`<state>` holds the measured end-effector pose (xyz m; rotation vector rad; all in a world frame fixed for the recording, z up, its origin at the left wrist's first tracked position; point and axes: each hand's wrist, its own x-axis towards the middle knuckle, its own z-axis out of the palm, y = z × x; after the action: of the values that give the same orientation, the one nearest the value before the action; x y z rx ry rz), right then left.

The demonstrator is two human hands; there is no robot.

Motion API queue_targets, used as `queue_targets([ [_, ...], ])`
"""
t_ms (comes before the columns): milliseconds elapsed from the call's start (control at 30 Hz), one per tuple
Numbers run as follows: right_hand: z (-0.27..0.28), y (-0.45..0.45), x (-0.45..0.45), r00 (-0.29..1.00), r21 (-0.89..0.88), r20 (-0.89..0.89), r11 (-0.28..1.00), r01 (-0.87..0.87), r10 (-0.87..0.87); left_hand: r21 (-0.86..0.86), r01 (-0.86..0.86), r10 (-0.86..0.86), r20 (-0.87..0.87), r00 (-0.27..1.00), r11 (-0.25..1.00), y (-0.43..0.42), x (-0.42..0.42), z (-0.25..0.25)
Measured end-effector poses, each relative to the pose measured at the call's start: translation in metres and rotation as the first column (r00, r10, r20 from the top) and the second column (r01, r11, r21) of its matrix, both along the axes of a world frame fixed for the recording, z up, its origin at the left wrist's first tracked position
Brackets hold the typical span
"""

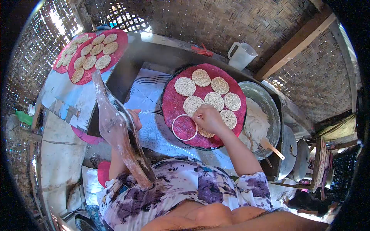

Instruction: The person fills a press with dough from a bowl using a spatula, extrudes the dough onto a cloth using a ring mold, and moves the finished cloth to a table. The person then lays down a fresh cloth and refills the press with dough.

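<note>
My right hand (209,119) pinches the rim of a thin, pale ring mould (174,131) over the round red mesh-covered tray (169,100). Lacy, pale round wafers (185,86) lie on this tray, one partly under my right hand. My left hand (135,118) is mostly hidden behind a long, brown, batter-smeared holder (115,125) with a narrow end. Its fingers seem closed around that holder, which slants across my left side, close to the camera.
A large metal basin (274,107) of white batter (257,121) stands right of the tray, with a wooden-handled tool (273,149) in it. Behind is a plastic pitcher (242,56). More red trays (122,40) of wafers rest at back left. Metal lids (301,159) stand at right.
</note>
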<state>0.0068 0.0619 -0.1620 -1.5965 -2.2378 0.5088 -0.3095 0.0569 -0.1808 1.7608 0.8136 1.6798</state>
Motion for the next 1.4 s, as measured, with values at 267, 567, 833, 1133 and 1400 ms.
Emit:
queue_targets([
  [267,0.009,-0.003,0.000,0.999,0.020,-0.003,0.999,0.032,-0.032,-0.013,0.008,-0.009,-0.039,0.999,1.000,-0.006,0.003,-0.001],
  [567,0.107,-0.034,-0.012,0.913,0.364,-0.393,0.930,0.046,0.108,-0.017,-0.019,0.006,-0.554,0.833,1.000,-0.005,0.108,0.067],
  [833,0.168,-0.111,0.003,0.986,0.740,0.155,0.653,-0.160,0.065,-0.061,0.476,-0.411,-0.607,0.680,0.877,-0.009,0.205,0.084],
  [1133,0.196,-0.197,0.097,0.893,0.230,-0.339,0.894,0.385,-0.298,0.184,0.587,-0.156,-0.863,0.480,0.788,-0.050,0.223,0.135],
  [1400,0.180,-0.238,0.142,0.362,0.386,-0.922,0.243,0.890,0.140,-0.333,0.896,-0.947,0.032,0.321,0.292,-0.022,0.250,0.092],
])
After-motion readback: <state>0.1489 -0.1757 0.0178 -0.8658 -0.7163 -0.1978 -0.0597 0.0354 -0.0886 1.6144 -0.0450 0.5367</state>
